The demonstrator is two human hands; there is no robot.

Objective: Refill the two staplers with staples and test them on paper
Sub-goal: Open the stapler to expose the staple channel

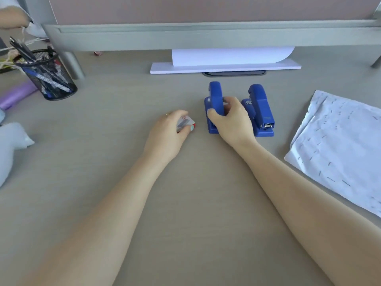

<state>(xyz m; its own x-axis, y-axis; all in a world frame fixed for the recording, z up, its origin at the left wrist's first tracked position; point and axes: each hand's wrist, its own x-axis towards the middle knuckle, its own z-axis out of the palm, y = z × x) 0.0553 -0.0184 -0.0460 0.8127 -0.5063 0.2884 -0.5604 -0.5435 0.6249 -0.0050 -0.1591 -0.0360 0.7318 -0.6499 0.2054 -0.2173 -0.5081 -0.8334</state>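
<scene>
Head view. Both forearms reach forward over the grey desk (103,162).

Left hand (167,133): curled down over a small staple box (185,123), thumb and fingers closed around it; box sits on the desk under the palm, only its near-right corner showing.

Right hand (231,120): wrapped around the left stapler (214,100), thumb on its left side, fingers across the right side. The stapler's base is on the desk, top arm appears lifted, pointing away from the person.

Right stapler (260,110): just right of the right hand, untouched, closed, standing parallel to the first. Metal mouth faces the person.

Stapled paper sheets (340,145): on the desk well right of the right hand, many staples visible across them.

Mesh pen holder (46,73): far left of the left hand, beyond it.
</scene>
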